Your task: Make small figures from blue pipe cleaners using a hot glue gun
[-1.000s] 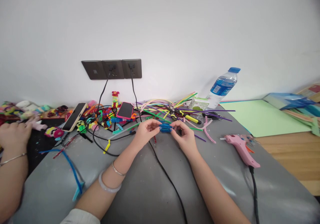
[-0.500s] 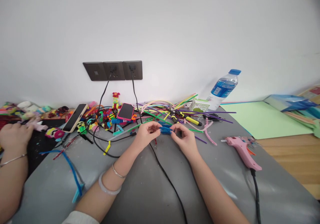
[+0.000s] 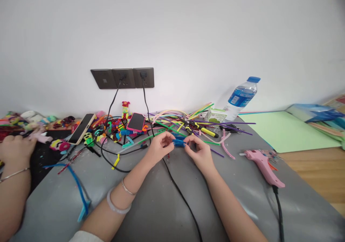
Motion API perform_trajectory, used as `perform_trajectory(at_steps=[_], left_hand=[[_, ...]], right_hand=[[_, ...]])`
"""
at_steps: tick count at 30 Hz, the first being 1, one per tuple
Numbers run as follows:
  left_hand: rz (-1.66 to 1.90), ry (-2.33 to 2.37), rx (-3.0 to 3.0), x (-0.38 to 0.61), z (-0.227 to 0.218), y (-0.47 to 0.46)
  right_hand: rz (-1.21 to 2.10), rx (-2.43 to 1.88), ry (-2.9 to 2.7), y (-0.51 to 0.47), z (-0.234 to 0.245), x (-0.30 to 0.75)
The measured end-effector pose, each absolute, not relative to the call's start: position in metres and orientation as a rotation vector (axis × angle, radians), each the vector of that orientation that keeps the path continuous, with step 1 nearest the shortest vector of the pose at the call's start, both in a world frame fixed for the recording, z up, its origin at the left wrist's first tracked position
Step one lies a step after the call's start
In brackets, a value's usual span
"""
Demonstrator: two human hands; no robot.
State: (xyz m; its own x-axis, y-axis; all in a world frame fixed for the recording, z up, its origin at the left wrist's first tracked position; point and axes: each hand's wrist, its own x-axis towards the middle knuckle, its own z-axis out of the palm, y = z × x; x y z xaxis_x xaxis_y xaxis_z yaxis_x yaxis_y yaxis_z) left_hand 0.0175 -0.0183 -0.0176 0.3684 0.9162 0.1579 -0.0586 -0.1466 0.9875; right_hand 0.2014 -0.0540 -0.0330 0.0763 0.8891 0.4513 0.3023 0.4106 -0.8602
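A small bundle of blue pipe cleaner [image 3: 178, 142] is pinched between my two hands above the middle of the grey table. My left hand [image 3: 161, 146] grips its left end between thumb and fingertips. At the other end, my right hand [image 3: 199, 150] pinches it the same way. Just beyond lie pliers [image 3: 205, 129] with yellow and black handles, among loose coloured pipe cleaners [image 3: 172, 117]. Another blue pipe cleaner [image 3: 77, 181], bent, rests on the table to the left of my left forearm.
A pink glue gun [image 3: 264, 166] lies at right, its cord trailing forward. Behind stand a water bottle [image 3: 241, 98] and small box [image 3: 217, 115]. Black cables [image 3: 179, 191] cross the table. Phones [image 3: 82, 128] and pipe-cleaner figures [image 3: 125, 109] sit left, beside another person's hand [image 3: 16, 150].
The whole view has shifted slightly, so things sit a little lower. Both my hands keep their pinch on the blue pipe cleaner, with hardly any movement.
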Motion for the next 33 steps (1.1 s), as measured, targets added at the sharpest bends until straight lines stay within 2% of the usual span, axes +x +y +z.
perform_trajectory(at_steps=[14,33], left_hand=[[1.053,0.677,1.282,0.0241,-0.0201,-0.023],[1.114,0.681,1.536,0.0219,-0.0247,-0.0225]], right_hand=[[0.659,-0.966,-1.473,-0.0556,-0.0363,0.1994],[0.627,-0.958,-1.546,-0.0538,-0.0389,0.1998]])
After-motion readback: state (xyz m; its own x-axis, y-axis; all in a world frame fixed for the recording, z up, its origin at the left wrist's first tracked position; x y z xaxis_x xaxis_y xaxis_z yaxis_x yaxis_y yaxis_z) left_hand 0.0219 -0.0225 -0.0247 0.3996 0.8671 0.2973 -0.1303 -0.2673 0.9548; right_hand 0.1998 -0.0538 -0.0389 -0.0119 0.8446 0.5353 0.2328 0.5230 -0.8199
